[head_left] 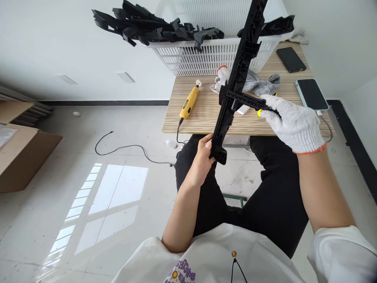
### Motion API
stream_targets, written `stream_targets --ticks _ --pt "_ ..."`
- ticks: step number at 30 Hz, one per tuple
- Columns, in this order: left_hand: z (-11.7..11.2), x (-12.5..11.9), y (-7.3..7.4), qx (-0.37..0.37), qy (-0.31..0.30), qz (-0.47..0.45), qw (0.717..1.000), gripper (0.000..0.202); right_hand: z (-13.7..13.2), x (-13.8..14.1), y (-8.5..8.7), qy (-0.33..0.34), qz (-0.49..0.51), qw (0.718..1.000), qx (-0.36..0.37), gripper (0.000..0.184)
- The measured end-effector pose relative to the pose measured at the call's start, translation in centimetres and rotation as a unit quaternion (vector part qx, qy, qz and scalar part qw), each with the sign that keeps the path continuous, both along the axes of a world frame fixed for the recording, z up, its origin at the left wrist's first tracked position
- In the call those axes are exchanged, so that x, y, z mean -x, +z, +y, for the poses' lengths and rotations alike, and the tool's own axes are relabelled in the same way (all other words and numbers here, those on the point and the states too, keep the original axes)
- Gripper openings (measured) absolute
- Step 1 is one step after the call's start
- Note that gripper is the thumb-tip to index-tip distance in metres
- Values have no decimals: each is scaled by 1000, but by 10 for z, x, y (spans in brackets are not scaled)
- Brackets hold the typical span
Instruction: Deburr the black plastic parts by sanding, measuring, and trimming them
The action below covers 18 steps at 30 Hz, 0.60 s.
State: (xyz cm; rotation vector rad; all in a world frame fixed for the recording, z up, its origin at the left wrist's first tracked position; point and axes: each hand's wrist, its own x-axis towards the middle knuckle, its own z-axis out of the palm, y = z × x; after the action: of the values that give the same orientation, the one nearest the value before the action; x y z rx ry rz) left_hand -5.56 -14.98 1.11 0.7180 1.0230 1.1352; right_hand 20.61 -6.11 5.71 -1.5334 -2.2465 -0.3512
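A long black plastic part (239,65) slants up from my lap past the table's front edge. Its lower end is gripped by my bare left hand (203,157), fingers closed round it. My right hand (293,120), in a white knit glove with an orange cuff, is closed on a black caliper (250,100) with scale marks. The caliper lies across the black part, its jaws at the part's middle. Behind them, a white glove (221,76) and a grey cloth (262,83) lie on the table, partly hidden by the part.
A white plastic basket (188,59) with several black parts (165,31) stands at the table's back. On the wooden table (172,116) lie a yellow rotary tool (189,103), a black phone (291,59) and a charging phone (311,94). A cable (132,146) and cardboard box (26,157) are on the floor.
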Motion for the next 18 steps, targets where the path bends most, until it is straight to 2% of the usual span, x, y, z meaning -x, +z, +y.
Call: stream_targets --ticks 7,9,11,14,16,18 --pt "-1 -3 -6 -20 9 -4 1000 58 4 -6 10 4 0 1000 -15 47" --pt "-1 -1 -7 -23 20 -2 1000 58 9 -10 14 10 -8 1000 -2 46" --pt "6 5 -2 -57 38 28 997 54 18 -15 18 29 -14 999 21 46" --pt "40 18 18 -190 67 138 970 43 36 -23 25 57 -33 997 46 48" --pt "77 24 37 -284 72 244 925 35 49 -26 30 51 -44 996 59 48" --pt "119 25 52 -324 77 335 881 33 60 -27 32 39 -32 996 68 47"
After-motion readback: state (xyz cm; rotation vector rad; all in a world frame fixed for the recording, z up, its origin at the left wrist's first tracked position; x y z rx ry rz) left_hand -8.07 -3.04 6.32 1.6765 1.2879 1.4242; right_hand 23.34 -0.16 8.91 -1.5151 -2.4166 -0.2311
